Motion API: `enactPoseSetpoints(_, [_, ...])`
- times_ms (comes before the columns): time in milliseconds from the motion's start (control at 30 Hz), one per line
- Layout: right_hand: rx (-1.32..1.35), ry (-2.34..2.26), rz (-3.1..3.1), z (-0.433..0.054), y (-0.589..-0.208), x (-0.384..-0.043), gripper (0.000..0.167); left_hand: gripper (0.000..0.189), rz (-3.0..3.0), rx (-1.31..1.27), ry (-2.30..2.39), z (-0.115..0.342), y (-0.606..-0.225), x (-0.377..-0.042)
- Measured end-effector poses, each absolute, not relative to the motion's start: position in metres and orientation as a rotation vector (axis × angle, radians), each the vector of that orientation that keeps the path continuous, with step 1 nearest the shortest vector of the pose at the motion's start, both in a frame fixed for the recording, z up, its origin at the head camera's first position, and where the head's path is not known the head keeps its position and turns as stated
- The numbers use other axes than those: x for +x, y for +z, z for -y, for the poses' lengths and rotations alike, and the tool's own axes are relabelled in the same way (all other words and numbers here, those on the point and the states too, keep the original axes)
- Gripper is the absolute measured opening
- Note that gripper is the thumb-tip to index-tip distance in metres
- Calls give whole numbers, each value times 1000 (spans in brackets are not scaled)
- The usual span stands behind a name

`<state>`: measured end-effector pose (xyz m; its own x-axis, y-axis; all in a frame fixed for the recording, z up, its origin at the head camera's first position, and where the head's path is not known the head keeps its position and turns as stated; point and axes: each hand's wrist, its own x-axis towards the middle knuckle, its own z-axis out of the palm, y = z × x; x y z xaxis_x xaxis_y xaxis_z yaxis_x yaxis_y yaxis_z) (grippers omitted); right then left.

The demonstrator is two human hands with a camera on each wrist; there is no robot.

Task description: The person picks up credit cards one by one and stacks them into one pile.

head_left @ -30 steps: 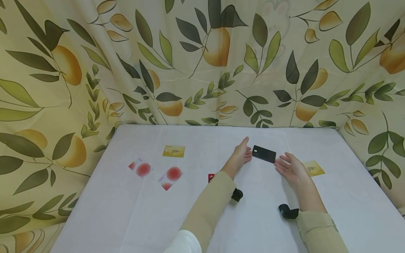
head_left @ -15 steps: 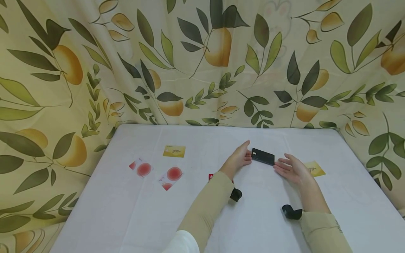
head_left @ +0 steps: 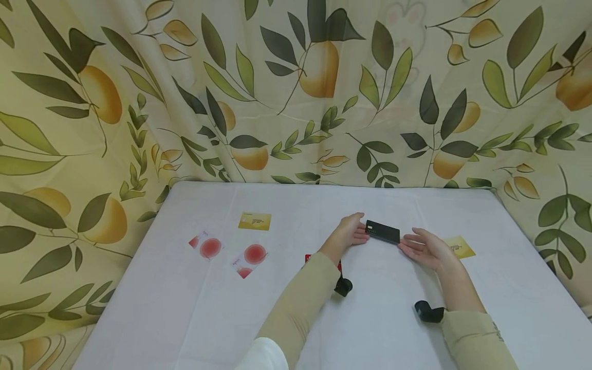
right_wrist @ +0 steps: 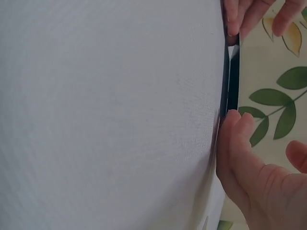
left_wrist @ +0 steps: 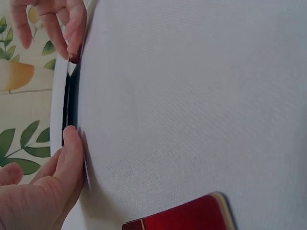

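A black card (head_left: 383, 232) lies between my two hands, over the far right part of the table. My left hand (head_left: 347, 236) touches its left end with extended fingers, thumb apart and raised. At its right end, the extended fingers of my right hand (head_left: 427, 248) touch it, the palm turned up. In the left wrist view the card (left_wrist: 66, 103) is edge-on, with a second dark strip beside it; whether that is another card or shadow I cannot tell. A red card (head_left: 308, 258) lies partly hidden under my left forearm. Behind my right hand is a yellow card (head_left: 461, 247).
On the left of the white-covered table (head_left: 152, 308) lie another yellow card (head_left: 254, 221) and two white cards with red circles, one farther left (head_left: 210, 247) and one nearer (head_left: 254, 254). A patterned curtain (head_left: 296, 128) hangs behind the table's far edge.
The black card has shifted slightly left and toward me, and its face now looks narrower, more tilted. Both hands have moved a little nearer along with it. The other cards stay put.
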<state>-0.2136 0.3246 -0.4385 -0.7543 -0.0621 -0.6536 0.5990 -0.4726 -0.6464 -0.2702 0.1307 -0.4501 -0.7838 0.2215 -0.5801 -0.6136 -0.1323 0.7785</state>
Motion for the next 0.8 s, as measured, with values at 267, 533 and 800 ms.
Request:
enactPoseSetpoints(267, [716,-2219,-1329,-327,-441,-209,59,32,-1609,-501,1977,-128,-453,-263])
enactPoseSetpoints(533, [680,-2158,-1370,-324,-445,-206,24,7,-1616,-583,2036,-133,-456,-257])
enactPoseSetpoints(800, [674,-2127,-1409,-318,-445,-204,21,10,-1615,-659,2108,-132,-454,-250])
